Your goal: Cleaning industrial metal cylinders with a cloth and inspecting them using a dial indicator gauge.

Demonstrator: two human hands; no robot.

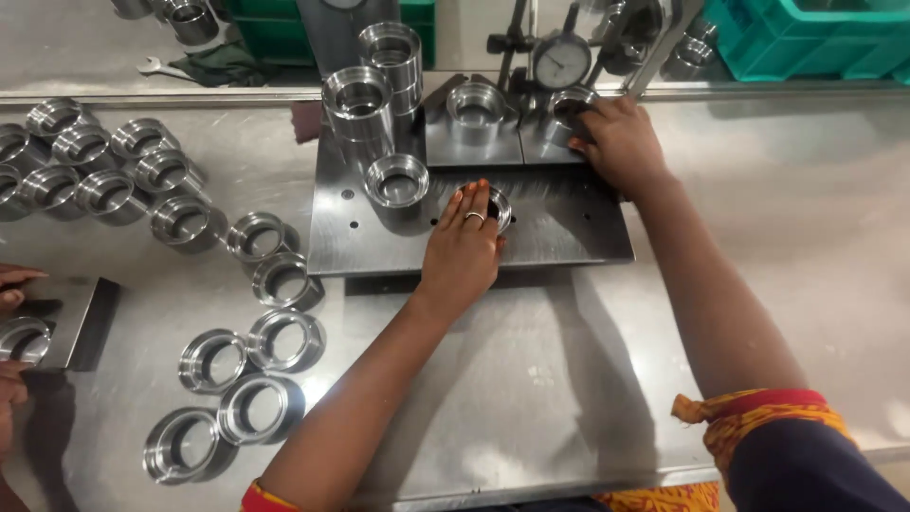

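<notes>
Left hand (464,248) on ring (497,205), right hand (618,140) on sleeve (569,106); dial gauge (561,61) behind

bare surface (569,379) is lying open in front of the dark steel plate (569,237) and to its right. left of the plate, loose metal rings (256,351) are crowding the way; behind it, tall sleeves (360,109) and a dial gauge (561,59) are blocking passage.

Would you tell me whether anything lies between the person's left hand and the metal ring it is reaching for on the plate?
Nothing visible does: the left hand already rests on the metal ring on the dark plate.
</notes>
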